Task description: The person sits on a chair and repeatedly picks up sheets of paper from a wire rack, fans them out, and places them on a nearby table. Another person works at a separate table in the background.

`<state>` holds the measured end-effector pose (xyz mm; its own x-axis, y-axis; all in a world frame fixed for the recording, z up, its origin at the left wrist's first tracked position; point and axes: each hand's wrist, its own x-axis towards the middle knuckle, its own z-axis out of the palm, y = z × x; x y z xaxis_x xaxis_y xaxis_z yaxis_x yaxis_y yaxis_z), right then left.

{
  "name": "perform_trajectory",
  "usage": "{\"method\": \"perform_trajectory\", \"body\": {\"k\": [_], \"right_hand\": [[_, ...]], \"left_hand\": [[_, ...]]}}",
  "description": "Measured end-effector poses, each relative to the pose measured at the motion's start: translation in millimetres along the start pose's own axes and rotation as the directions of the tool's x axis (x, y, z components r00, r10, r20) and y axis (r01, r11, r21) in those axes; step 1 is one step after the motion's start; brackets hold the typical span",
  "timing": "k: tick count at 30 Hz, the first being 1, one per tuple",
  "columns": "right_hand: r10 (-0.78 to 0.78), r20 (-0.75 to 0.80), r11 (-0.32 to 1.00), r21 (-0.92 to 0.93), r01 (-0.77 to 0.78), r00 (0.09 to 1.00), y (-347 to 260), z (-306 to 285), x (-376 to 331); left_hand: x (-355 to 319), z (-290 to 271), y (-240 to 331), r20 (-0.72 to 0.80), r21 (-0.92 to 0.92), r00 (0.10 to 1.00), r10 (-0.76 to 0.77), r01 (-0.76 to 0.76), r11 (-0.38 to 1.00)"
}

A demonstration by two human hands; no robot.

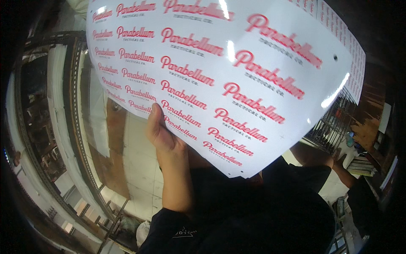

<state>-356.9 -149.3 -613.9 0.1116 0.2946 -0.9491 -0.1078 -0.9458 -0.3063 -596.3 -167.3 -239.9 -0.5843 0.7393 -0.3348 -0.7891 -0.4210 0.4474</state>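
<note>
One printed sheet [203, 76], cropped above, is gripped by the left hand [164, 137]; right hand hidden, hold unclear.

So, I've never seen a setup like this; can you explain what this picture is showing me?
There's no machine here: a person works with bare hands. The single picture comes from a wide fisheye camera on their head, looking down, so straight edges bend near the rim. The person's left hand grips the lower edge of a big, glossy white sheet with rows of red lettering, thumb in front. The right hand isn't visible. What looks like another printed sheet shows behind the right side. Below is the person's black shirt; to the left stand metal rails above a pale floor. The big sheet covers much of the view.
</note>
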Motion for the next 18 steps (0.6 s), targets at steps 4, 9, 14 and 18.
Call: {"method": "perform_trajectory", "body": {"k": [4,9,14,18], "right_hand": [[-0.012,0.059,0.994,0.111,0.006,0.998,1,-1,1],[-0.044,0.203,0.981,0.195,0.004,0.978,-7,-21,-23],[0.043,0.590,0.978,0.139,-0.154,0.806,-19,-124,-90],[0.005,0.728,0.951,-0.216,0.223,0.685,-93,-226,-219]], "left_hand": [[-1,3,0,-0.013,0.076,1.000,0.008,-0.007,0.997],[1,1,-3,-0.015,0.142,0.999,0.045,-0.043,0.989],[3,2,-2,0.076,0.076,0.996,0.049,-0.055,0.996],[1,-8,-4,0.069,0.109,0.990,0.119,-0.126,0.986]]}}
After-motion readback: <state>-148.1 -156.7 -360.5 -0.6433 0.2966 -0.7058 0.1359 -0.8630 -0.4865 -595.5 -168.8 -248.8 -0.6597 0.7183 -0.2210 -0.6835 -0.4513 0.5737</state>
